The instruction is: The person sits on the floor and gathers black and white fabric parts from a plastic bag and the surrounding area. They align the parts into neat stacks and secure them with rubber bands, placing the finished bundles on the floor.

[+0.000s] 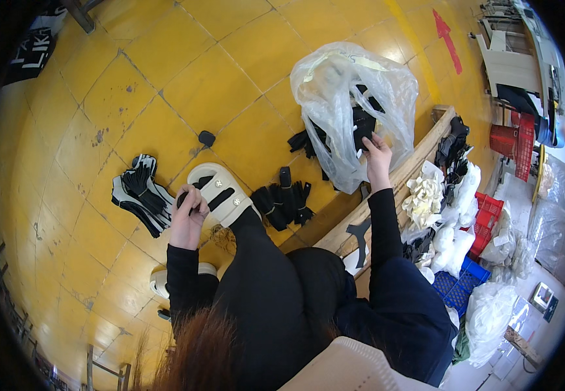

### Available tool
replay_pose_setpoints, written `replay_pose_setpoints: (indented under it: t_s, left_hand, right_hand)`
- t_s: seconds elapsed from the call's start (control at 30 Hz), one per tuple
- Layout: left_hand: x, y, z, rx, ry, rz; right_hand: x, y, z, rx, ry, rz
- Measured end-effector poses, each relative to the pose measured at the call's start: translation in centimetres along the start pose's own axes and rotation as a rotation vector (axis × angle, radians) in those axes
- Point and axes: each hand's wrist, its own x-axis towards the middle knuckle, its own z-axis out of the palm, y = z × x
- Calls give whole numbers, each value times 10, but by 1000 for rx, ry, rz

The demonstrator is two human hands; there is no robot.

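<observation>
My left hand (188, 218) is closed round a small dark piece whose kind I cannot make out. Beside it on the yellow floor lies a stack of black and white cut pieces (142, 192). Over at the see-through plastic bag (318, 85), my right hand (378, 159) has its thumb and fingers on a black flat piece (362, 124) at the bag's opening. More black pieces show inside the bag. Between my hands, several bundles of black strips (282, 202) lie on the floor near my cream clog (207, 182).
A small black piece (207, 138) lies alone on the floor. To my right runs a wooden beam (419, 146), with cream pieces (425, 195), white bags, a red crate (487, 215) and a blue crate (461, 283) beyond it. A table with machines (517, 58) stands far right.
</observation>
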Motion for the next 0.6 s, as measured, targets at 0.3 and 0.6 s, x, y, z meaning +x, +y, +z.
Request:
replay_pose_setpoints:
  t_s: [0.3, 0.6]
  left_hand:
    - [-3, -8, -4, -42, -24, -51]
    - [9, -10, 46, -175, -124, -263]
  right_hand:
    - [-24, -26, 19, 2, 108, -111]
    - [-129, -100, 140, 155, -638, 39]
